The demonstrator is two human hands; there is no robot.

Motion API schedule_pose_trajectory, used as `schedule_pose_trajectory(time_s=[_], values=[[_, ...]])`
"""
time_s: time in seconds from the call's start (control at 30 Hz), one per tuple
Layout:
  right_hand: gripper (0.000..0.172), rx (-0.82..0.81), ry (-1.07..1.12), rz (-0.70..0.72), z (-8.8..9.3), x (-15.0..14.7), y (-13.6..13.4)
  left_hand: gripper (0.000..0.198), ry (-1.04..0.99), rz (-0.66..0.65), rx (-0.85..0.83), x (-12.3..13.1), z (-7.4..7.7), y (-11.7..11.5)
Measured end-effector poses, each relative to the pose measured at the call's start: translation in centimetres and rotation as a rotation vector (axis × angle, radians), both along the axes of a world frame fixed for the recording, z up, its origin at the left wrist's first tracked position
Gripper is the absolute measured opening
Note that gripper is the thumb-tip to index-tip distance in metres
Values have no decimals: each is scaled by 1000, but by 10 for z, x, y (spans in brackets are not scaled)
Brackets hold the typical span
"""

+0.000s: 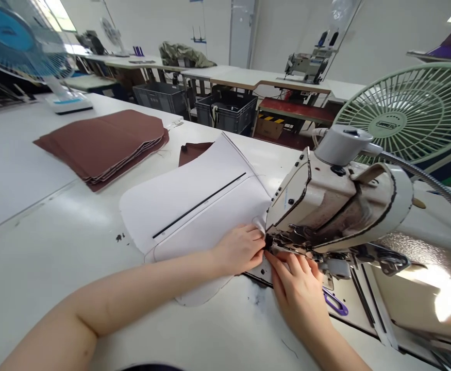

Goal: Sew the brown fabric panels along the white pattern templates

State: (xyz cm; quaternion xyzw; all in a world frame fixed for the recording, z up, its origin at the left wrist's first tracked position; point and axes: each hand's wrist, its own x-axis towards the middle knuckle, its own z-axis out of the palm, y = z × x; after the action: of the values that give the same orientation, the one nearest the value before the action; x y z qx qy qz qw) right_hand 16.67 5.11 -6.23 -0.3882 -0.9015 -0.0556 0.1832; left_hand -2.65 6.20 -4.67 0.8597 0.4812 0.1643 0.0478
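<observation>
A white fabric panel (194, 198) with a slim black strip (198, 206) across it lies on the table, its right edge running under the head of the sewing machine (306, 201). My left hand (243, 249) is closed on the panel's edge beside the needle area, with fingers bent and thumb low. Just right of it, my right hand (298, 283) has its fingers bent together under the machine head. What those fingers pinch is hidden by the machine. The needle and presser foot are hard to make out in shadow.
Stacked brown panels (109, 144) lie on the table (74, 226) at left, and another brown piece (194, 152) is partly beneath the white panel. A purple tool (337, 303) sits by my right hand. A green fan (391, 121) stands behind the machine; grey crates (225, 111) are beyond the table.
</observation>
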Motion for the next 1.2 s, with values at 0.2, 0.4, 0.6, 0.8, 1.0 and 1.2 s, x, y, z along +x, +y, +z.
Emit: schedule_pose_trajectory(time_s=[0.2, 0.4, 0.6, 0.8, 1.0, 1.2], values=[[31, 31, 53, 71, -1, 4, 3, 47, 95, 358, 73, -30, 8, 23], [29, -1, 154, 120, 4, 5, 2, 53, 177, 339, -224, -51, 18, 13], [31, 26, 127, 230, 0, 5, 2, 47, 55, 99, -456, -87, 64, -87], [44, 277, 36, 434, 17, -15, -19, 41, -173, 226, -516, -102, 89, -123], [26, 394, 14, 499, 22, -38, -43, 43, 14, 4, -92, -59, 30, -75], [24, 308, -1, 407, -1, -23, -40, 45, 5, -131, -33, -37, -7, -47]])
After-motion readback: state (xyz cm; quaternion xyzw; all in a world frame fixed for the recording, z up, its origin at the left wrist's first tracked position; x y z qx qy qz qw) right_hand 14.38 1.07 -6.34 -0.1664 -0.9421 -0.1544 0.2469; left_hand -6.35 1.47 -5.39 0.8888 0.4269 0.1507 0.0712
